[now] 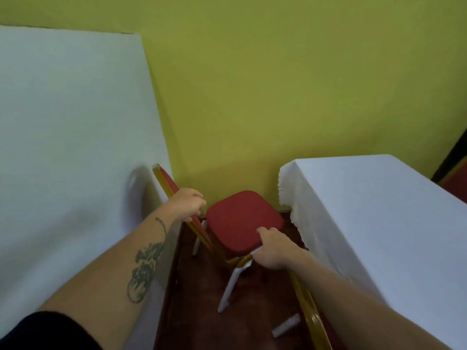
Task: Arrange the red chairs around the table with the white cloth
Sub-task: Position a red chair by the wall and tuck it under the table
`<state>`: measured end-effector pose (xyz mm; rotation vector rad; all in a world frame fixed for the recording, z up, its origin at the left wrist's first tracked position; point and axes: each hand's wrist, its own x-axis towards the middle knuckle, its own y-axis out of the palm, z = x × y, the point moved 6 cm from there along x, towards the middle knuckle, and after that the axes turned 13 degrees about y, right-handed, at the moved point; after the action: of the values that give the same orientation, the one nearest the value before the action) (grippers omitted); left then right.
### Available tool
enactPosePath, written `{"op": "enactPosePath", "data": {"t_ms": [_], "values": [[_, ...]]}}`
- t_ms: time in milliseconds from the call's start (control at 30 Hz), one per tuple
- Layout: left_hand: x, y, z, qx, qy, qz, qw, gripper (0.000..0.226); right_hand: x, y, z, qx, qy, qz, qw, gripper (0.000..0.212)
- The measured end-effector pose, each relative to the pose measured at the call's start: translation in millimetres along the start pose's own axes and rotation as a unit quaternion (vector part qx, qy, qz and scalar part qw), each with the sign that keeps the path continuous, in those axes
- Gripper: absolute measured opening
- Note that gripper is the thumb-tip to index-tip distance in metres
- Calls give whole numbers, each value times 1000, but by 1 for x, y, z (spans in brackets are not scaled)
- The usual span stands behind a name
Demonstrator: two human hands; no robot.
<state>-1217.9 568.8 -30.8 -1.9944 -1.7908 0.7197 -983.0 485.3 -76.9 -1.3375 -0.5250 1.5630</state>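
Observation:
A red chair [240,218] with a padded seat and gold frame stands in the narrow gap between two tables with white cloths. My left hand [189,204] grips the chair's gold backrest rail, which leans against the left table [63,147]. My right hand [273,248] holds the seat's near front corner, fingers curled over the red cushion. The chair's legs are wrapped in white. The right table [379,210] stands close beside the seat.
A yellow-green wall [278,97] closes the gap behind the chair. The floor [199,299] is dark red-brown. Another gold chair frame [310,317] with a white-wrapped leg shows under my right forearm at the bottom.

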Motion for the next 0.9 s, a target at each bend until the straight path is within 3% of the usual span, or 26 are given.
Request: {"op": "enactPosePath", "data": {"t_ms": [67, 133, 233, 333, 533, 667, 900], "values": [[31, -31, 13, 27, 24, -37, 999, 11, 25, -1, 32, 4, -15, 9, 1000, 83], [61, -57, 31, 56, 22, -70, 996, 11, 48, 0, 65, 2, -26, 28, 999, 82], [92, -83, 59, 28, -15, -123, 992, 54, 80, 5, 116, 8, -48, 51, 998, 77], [111, -97, 83, -11, -69, -179, 981, 72, 106, 12, 159, 15, -64, 58, 996, 72], [157, -92, 127, -91, -111, -163, 976, 43, 153, 46, 215, 20, -51, 101, 993, 73], [193, -80, 161, -138, -132, -114, 975, 55, 185, 60, 238, 17, -48, 116, 992, 90], [217, -75, 174, -166, -121, -162, 965, 48, 236, 74, 257, 20, -27, 97, 995, 99]]}}
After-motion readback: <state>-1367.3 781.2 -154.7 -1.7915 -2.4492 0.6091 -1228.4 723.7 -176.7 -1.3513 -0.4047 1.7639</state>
